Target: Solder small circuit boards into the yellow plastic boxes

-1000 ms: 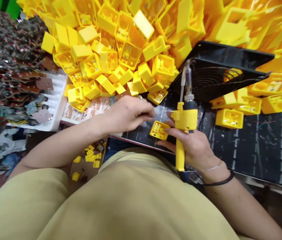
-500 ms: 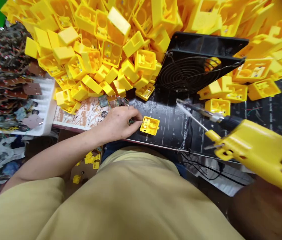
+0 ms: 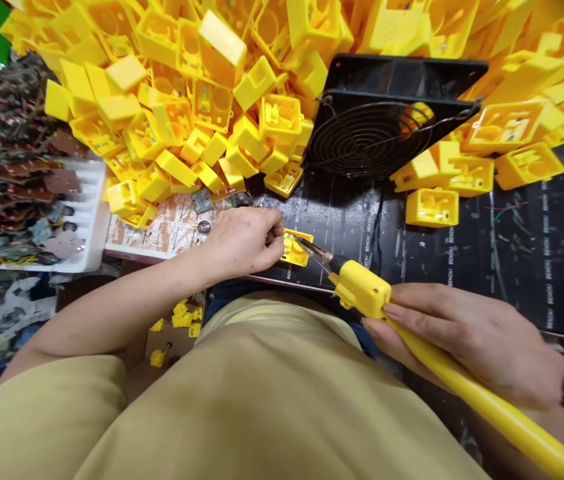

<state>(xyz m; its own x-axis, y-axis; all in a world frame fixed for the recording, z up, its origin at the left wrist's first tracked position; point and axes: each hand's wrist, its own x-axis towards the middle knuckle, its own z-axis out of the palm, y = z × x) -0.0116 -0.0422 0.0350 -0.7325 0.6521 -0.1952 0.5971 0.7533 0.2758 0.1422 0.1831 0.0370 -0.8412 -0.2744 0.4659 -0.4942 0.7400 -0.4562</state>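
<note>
My left hand (image 3: pixel 249 241) rests at the bench edge with its fingers closed at the left side of a small open yellow case (image 3: pixel 298 249); what its fingertips pinch is too small to make out. My right hand (image 3: pixel 472 337) is wrapped round a yellow soldering tool (image 3: pixel 365 288) with a dark collar and metal tip. That tip reaches over the inside of the case, from the right. Whether it touches anything there cannot be told.
A black fan (image 3: pixel 372 137) with a wire grille stands beyond the case. Yellow housings (image 3: pixel 177 100) are heaped at the back. Circuit boards (image 3: pixel 7 153) pile up at left beside a white foam tray (image 3: pixel 89 220). A loose housing (image 3: pixel 432 207) sits right of the fan.
My right hand has come into view, and the soldering tool has moved left and down to the case. My left hand's fingers have curled in more closely beside it.
</note>
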